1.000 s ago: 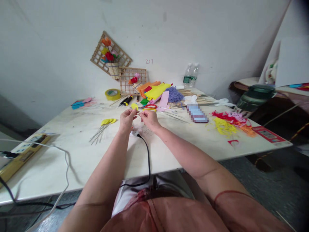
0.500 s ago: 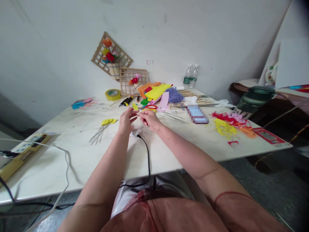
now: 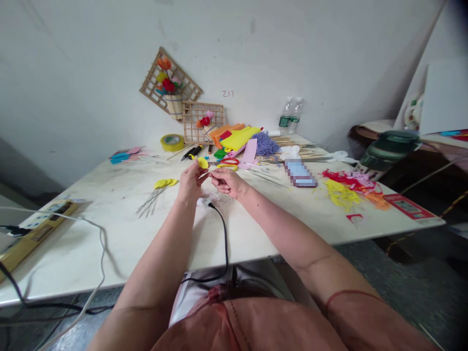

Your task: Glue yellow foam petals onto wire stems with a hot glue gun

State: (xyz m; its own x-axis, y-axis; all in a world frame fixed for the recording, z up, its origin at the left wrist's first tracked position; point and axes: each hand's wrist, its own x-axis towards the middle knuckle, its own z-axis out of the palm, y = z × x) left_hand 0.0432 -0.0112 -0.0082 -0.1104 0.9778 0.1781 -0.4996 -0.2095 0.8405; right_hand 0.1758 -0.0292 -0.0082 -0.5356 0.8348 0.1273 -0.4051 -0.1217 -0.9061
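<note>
My left hand [image 3: 190,183] is raised over the middle of the white table [image 3: 120,234], fingers pinched on a small yellow foam petal [image 3: 203,163]. My right hand [image 3: 226,181] faces it a few centimetres to the right, fingers closed on a thin wire that runs toward the petal. Just below both hands a black cord [image 3: 224,243] leads off the table's front edge from a tool mostly hidden behind my hands. To the left lies a bundle of wires with yellow petals [image 3: 157,192].
Red scissors [image 3: 228,163], coloured foam sheets [image 3: 239,137], purple yarn and a yellow tape roll [image 3: 171,142] lie at the back. Foam scraps [image 3: 343,187] and a phone [image 3: 300,173] sit to the right; a power strip [image 3: 34,226] lies at the left edge. Bottles stand by the wall.
My hands have stayed close together over the same spot. The yellow petal in my left fingers has shifted slightly as they re-gripped it against the wire.
</note>
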